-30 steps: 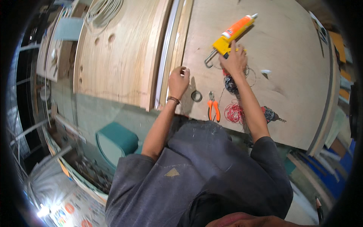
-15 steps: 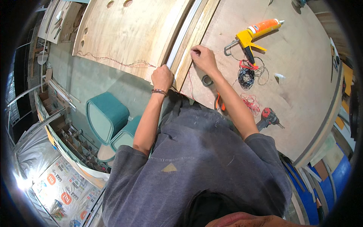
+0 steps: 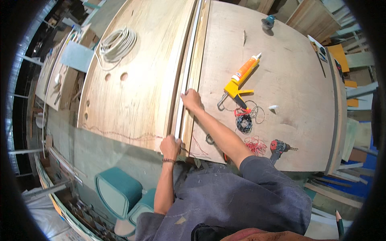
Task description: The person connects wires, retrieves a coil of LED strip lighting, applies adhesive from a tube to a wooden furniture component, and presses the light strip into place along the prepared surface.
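Note:
A long white strip [image 3: 186, 72] lies in the groove between a pale wooden panel [image 3: 148, 100] and a narrow wooden batten [image 3: 196, 60]. My left hand [image 3: 171, 148] is closed at the near end of the strip, its fingertips partly hidden. Farther along, my right hand [image 3: 191, 100] has its fingers bent and pressed together on the strip. Thin red wires [image 3: 197, 148] trail over the table edge beside my left hand. A twisted wire [image 3: 116, 131] runs across the near side of the panel.
Right of my right arm lie a yellow caulking gun [image 3: 237, 83], a black wire coil [image 3: 244, 123], a red wire bundle [image 3: 256, 145] and a cordless drill [image 3: 279, 148]. A white cable coil [image 3: 118, 45] rests on the panel. Teal stools [image 3: 118, 190] stand below left.
The view has shifted, bringing the far table and white cable coil into sight. My right hand has moved away from me, from the batten onto the strip. My left hand stays at the near end.

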Available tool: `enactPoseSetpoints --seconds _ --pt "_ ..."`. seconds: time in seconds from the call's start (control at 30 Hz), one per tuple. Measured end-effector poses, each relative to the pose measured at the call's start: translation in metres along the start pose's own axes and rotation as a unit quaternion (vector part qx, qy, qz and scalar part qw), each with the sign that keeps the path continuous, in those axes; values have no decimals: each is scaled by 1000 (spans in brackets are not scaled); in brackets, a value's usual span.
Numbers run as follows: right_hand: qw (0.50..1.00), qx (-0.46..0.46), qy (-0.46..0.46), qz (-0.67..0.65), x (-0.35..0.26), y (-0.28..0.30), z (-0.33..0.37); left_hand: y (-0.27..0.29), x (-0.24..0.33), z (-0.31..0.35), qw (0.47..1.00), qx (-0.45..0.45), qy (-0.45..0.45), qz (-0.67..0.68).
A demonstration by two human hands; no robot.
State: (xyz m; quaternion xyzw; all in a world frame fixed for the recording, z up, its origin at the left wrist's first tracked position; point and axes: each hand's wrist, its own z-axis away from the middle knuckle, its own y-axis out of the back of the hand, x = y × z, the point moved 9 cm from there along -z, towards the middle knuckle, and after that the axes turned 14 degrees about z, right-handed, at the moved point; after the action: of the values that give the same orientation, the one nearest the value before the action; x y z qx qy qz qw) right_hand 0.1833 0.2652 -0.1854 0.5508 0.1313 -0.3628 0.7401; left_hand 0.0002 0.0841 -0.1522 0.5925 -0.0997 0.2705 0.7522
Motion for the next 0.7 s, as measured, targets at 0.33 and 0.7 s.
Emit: enactPoseSetpoints --seconds 0.33,0.7 --pt "995 35 -12 -96 40 -26 -38 5 22 11 999 22 -43 25" --pt "994 63 -34 -77 45 -23 -39 -2 15 9 998 28 -44 30"
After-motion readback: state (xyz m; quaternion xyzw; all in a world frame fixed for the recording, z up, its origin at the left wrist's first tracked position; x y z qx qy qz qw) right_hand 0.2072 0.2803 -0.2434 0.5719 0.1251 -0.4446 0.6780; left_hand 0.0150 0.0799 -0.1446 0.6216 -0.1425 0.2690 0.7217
